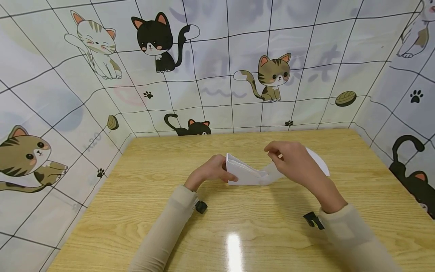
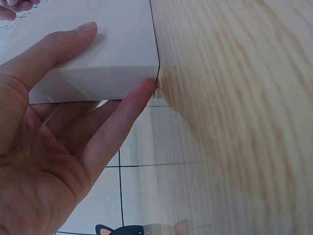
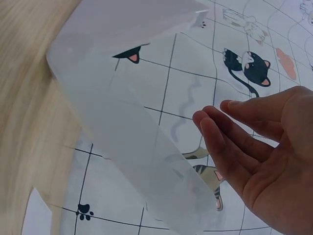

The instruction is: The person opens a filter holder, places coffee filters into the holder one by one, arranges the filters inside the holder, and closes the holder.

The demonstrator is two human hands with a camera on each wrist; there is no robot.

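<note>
My left hand [image 1: 215,169] grips a flat white box [image 1: 242,174] at its left end, close over the table. In the left wrist view the thumb [image 2: 73,41] lies on the broad white face, and the other fingers reach around beneath the end. From the box's right side a translucent, frosted strip [image 3: 122,132] stretches out like a long flap. Beside this strip is my right hand [image 3: 264,152], its fingers loosely bent and the thumb near the fingertips, with nothing held between them. The head view has the right hand [image 1: 295,162] partly hiding the strip.
A white sheet with a curved edge [image 1: 318,161] shows behind the right hand. Wood-grain tabletop [image 1: 163,158] lies under both arms. Cat-printed, grid-lined sheets [image 1: 210,83] stand along the table's back and sides. Dark clip-like devices [image 1: 201,207] sit at both wrists.
</note>
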